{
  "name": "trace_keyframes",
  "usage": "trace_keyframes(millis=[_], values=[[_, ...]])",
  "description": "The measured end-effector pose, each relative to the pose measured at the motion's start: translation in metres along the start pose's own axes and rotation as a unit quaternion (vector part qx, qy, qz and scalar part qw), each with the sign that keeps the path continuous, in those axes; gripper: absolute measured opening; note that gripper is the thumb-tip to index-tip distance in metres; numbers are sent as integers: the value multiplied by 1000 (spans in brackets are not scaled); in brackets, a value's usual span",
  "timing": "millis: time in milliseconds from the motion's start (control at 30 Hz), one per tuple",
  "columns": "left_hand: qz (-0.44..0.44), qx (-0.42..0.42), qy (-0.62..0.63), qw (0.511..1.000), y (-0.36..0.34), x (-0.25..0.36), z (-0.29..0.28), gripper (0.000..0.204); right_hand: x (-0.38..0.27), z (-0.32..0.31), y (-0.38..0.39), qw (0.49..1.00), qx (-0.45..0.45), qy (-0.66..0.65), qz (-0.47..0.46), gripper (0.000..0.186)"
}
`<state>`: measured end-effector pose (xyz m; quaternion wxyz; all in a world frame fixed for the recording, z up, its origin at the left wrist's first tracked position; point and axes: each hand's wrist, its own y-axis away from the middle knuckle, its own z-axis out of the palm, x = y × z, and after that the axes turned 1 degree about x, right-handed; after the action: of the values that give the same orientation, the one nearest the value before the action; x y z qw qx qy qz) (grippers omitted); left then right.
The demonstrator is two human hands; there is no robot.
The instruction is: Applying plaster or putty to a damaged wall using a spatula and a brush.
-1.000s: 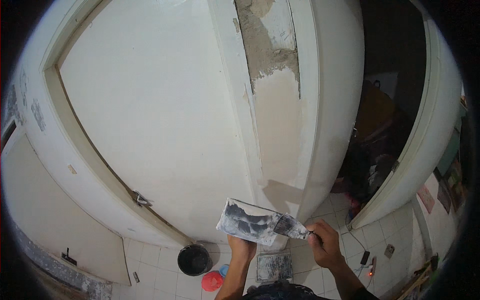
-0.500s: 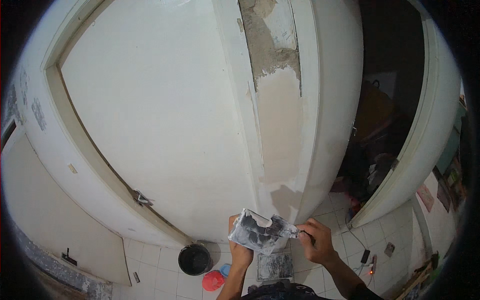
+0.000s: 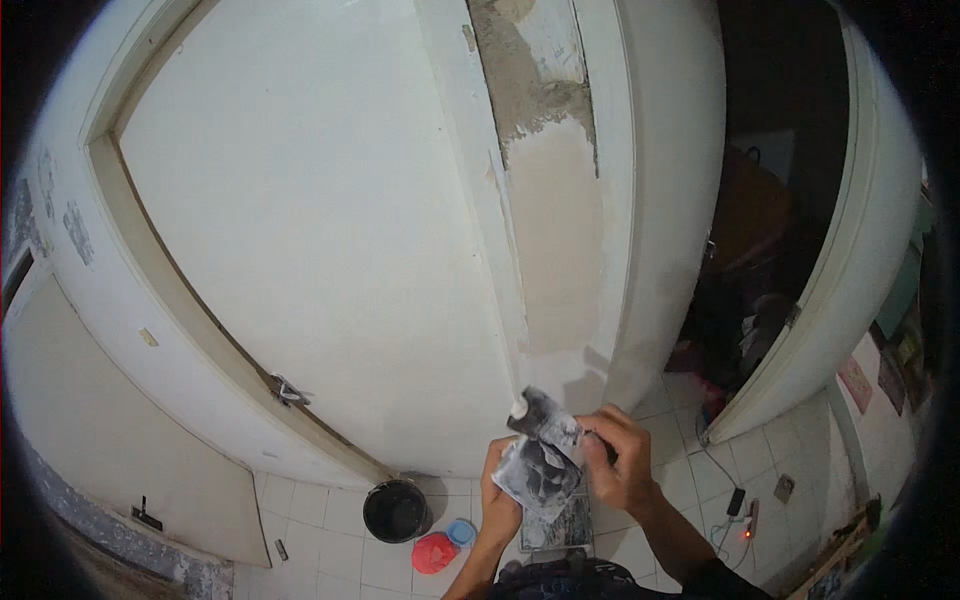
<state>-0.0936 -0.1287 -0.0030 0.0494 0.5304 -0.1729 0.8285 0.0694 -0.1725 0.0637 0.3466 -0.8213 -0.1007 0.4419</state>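
My left hand (image 3: 500, 508) is closed on the side of a dark, flat putty board (image 3: 530, 478) smeared with white filler. Fingers of my right hand (image 3: 622, 462) wrap round the handle of a putty knife (image 3: 550, 422), whose wide, white-streaked blade points up and left above the board's far edge. A small lump of white filler clings to the blade's corner. In front is a wall strip (image 3: 555, 245) of smooth beige filler, with rough grey cement (image 3: 525, 85) bare above it.
On the tiled floor stand a black bucket (image 3: 396, 510), a red bag-like item (image 3: 434, 553) and a blue dish (image 3: 461, 533). A smeared grey tray-like piece (image 3: 557, 528) lies below my hands. White doors flank the left; a dark doorway (image 3: 775, 200) and power cable (image 3: 736, 500) are right.
The putty knife has swung up off the board, its blade now pointing up-left. The board has shifted right and tilted. The view has moved slightly.
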Motion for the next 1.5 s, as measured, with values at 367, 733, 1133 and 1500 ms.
trace_keyframes(millis=[367,733,1133,1500], values=[[-78,151,182,968,-6,4,-18,18,28,-17,69,997,-47,14,57,22],[-3,9,-7,1000,-1,-1,-12,25,16,5,23,998,-45,-7,39,21],[-242,49,323,913,1,-8,-24,35,54,25,40,995,24,21,-96,30],[-138,102,312,934,-27,-43,2,36,111,41,113,879,184,-344,273,47]])
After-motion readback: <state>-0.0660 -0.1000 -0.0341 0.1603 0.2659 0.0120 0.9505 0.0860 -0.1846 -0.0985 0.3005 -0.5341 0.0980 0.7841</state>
